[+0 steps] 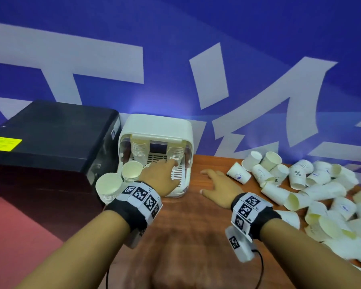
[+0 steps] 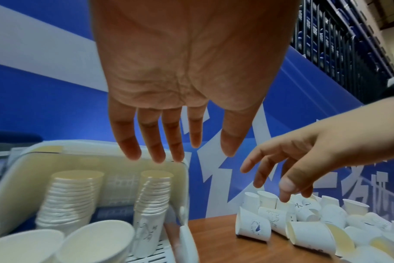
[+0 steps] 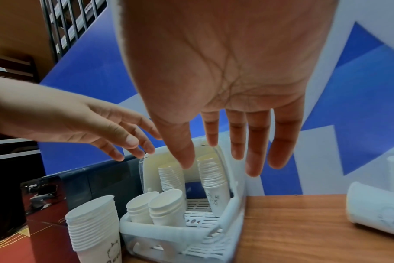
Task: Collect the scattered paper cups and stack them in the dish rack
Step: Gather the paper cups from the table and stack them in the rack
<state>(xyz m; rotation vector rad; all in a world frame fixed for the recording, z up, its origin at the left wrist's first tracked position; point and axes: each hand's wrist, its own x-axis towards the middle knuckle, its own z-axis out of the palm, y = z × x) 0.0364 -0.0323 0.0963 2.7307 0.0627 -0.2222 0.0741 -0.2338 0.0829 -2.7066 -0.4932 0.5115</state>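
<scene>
Cups (image 1: 304, 184) lie in a big messy heap on the brown counter (image 1: 196, 226), off at about 3 o'clock from the person. Most are tipped on their sides, and their long sides point every which way. The nearest one (image 1: 238, 173) lies with its open mouth toward 8 o'clock, just past the right hand (image 1: 219, 185).

That right hand is much nearer the heap than the left one. Its fingers (image 3: 257, 142) are spread and straight, and they hold nothing. The cups it wants sit at about 2 o'clock from its fingertips, near but not touching.

The left hand (image 1: 162, 177) hangs over the white dish rack (image 1: 186, 180) at 12 o'clock. Its fingers (image 2: 151, 140) are straight and loose too, with nothing in them. I think it just needs to stay out of the way while the right hand goes for a cup.

Inside the rack stand two tall stacks (image 2: 68, 199) at the back and two short stacks (image 3: 155, 208) in front. One more stack (image 3: 93, 229) stands outside the rack, at its 9 o'clock side, next to a black box (image 1: 46, 147).

The far end of the heap is cut off at the edge of the head view, so I cannot tell how many cups are left. The rack's front edge is blurry.
</scene>
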